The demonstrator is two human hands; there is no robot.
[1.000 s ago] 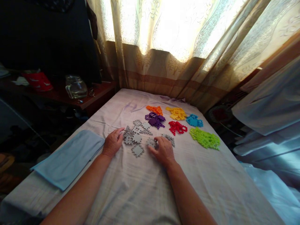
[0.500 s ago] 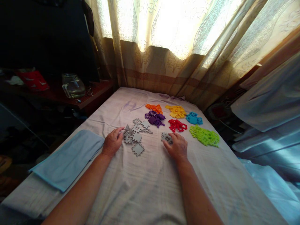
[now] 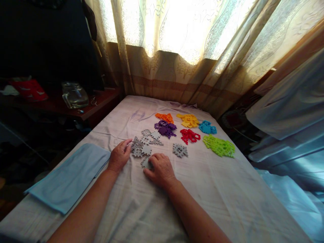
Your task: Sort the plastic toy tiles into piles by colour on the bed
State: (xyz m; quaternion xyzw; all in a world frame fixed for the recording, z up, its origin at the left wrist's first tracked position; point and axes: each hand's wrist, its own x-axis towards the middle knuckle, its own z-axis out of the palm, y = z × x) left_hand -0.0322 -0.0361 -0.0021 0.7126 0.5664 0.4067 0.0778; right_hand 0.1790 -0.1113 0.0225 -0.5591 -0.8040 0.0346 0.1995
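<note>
My right hand [image 3: 160, 168] reaches down onto a plain grey interlocking tile [image 3: 145, 163] with toothed edges, its thumb and fingers at the tile's right side. The fingers cover part of that tile. My left hand [image 3: 120, 155] rests on the cloth at the left edge of a loose cluster of grey interlocking pieces [image 3: 146, 149], fingers slightly apart. Some of these pieces are solid squares, others have window-like openings, and they partly overlap. Right of the cluster lies a separate small stack of grey pieces [image 3: 180, 150], with no hand on it.
Beyond the hands lie piles of orange [image 3: 164, 117], purple [image 3: 165, 129], yellow [image 3: 188, 120], red [image 3: 190, 135], blue [image 3: 207, 127] and lime-green pieces [image 3: 219, 145]. A folded light-blue cloth [image 3: 69, 177] lies at left. A glass jug [image 3: 75, 96] stands on the dark side table [image 3: 97, 103].
My right hand has let go of the grey piece at the right and moved left and nearer to me, onto the plain grey tile. My left hand stays beside the cluster.
</note>
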